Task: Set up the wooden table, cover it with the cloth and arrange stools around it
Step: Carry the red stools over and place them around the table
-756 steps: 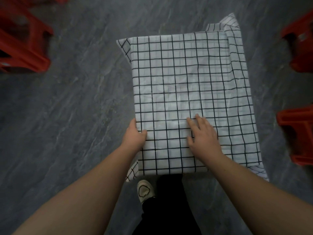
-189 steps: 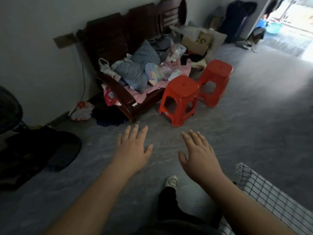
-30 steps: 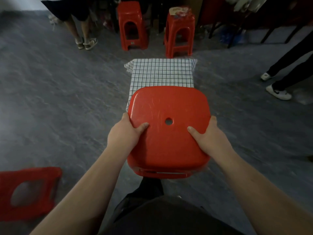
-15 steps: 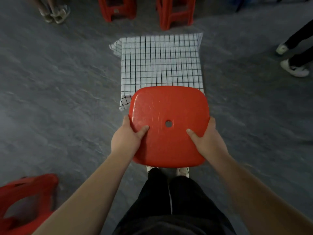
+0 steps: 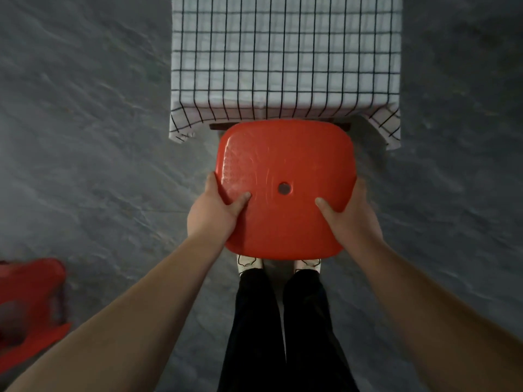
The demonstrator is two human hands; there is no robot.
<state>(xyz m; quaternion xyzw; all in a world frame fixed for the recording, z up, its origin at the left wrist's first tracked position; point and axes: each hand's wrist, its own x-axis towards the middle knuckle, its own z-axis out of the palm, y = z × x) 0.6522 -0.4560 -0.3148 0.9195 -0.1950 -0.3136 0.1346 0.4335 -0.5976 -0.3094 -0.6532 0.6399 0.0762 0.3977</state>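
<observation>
Stool (image 5: pixel 285 165) gripped between left hand (image 5: pixel 212 213), right hand (image 5: pixel 351 219)

A grey, marble-veined floor (image 5: pixel 85 142) is seen throughout. Black trousers (image 5: pixel 254 335) and pale shoes (image 5: pixel 249 263) (only the toes are shown) are seen standing on it.

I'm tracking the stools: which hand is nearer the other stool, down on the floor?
Left. The left hand grips the left edge of the held stool, up and right of the floor stool; the right hand grips the opposite edge, farther right.
</observation>
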